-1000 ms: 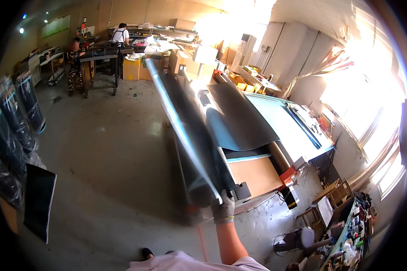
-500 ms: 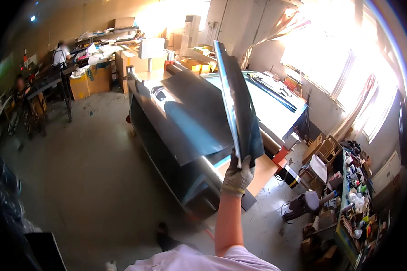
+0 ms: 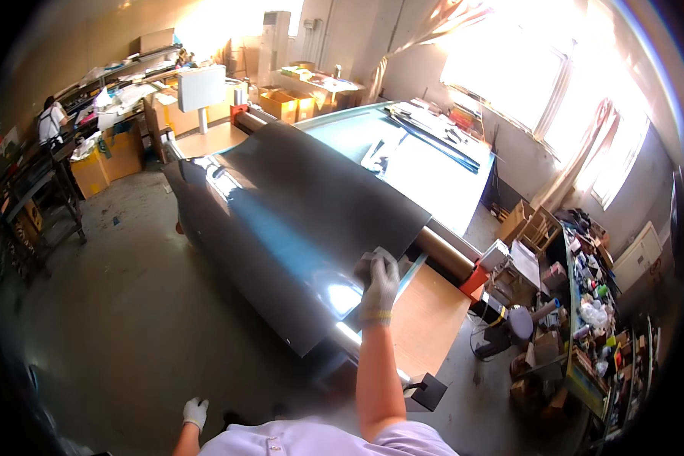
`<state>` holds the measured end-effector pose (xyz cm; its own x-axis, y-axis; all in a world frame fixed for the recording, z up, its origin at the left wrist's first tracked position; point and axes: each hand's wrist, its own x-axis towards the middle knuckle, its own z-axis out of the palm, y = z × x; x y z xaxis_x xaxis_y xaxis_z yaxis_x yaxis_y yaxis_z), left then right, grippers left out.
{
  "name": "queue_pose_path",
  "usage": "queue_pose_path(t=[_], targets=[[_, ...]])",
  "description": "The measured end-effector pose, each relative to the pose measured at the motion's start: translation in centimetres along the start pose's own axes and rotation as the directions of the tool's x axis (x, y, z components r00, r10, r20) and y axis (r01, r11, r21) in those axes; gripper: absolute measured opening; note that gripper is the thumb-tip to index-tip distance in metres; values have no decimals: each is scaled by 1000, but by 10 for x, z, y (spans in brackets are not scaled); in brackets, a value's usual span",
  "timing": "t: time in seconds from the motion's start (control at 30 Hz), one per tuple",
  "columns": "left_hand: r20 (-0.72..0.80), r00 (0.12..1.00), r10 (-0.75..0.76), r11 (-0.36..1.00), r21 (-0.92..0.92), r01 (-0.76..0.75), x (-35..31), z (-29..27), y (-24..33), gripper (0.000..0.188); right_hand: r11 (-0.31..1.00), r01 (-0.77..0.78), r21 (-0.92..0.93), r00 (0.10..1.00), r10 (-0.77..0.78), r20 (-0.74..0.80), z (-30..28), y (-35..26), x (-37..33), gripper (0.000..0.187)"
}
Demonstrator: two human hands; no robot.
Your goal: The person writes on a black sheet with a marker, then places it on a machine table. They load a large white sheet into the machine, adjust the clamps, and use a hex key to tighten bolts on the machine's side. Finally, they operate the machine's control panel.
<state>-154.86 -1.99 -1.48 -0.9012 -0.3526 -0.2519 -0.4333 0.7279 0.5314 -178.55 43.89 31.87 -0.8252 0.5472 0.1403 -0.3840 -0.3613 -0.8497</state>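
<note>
A large dark, glossy sheet [image 3: 304,190] lies draped over the rollers of a machine and hangs down its near left side. My right hand [image 3: 380,285], in a grey knit glove, reaches up to the sheet's near right edge. Its fingers are bent and closed on that edge, though the fingertips are partly hidden. Low at the left, my left hand [image 3: 195,413] hangs in a white glove, away from the sheet. Nothing shows in it, and its fingers look loosely apart.
A roller [image 3: 444,252] with a red end bracket [image 3: 475,281] runs beside a wooden board [image 3: 433,319]. Behind stands a pale table [image 3: 433,186] with dark strips. A stool [image 3: 515,325] and a cluttered bench [image 3: 577,334] are right. Another person [image 3: 51,121] is far left.
The sheet's raised part has come down flat over the rollers. My right hand has lowered slightly with its edge. My left hand has come further into view, and the view has shifted.
</note>
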Motion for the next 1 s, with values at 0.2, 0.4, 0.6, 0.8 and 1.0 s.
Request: queue_pose_path(t=[0.2, 0.4, 0.6, 0.8, 1.0], targets=[[105, 975, 194, 975, -133, -180, 137, -26, 108, 39, 747, -357, -561, 855, 503, 126, -57, 10, -107, 22], [-43, 969, 244, 555, -813, -175, 306, -71, 261, 70, 485, -755, -440, 635, 709, -308, -43, 43, -148, 27], [28, 997, 76, 242, -970, 8, 481, -112, 333, 47, 799, -596, -85, 795, 570, -208, -24, 120, -163, 26], [-55, 976, 209, 585, -793, -170, 521, -114, 310, 14, 895, -410, -174, 802, 263, -536, 11, 113, -162, 20], [94, 970, 225, 45, -995, 86, 469, -174, 271, 37, 769, -345, -538, 758, -109, -643, 6, 46, -212, 35]])
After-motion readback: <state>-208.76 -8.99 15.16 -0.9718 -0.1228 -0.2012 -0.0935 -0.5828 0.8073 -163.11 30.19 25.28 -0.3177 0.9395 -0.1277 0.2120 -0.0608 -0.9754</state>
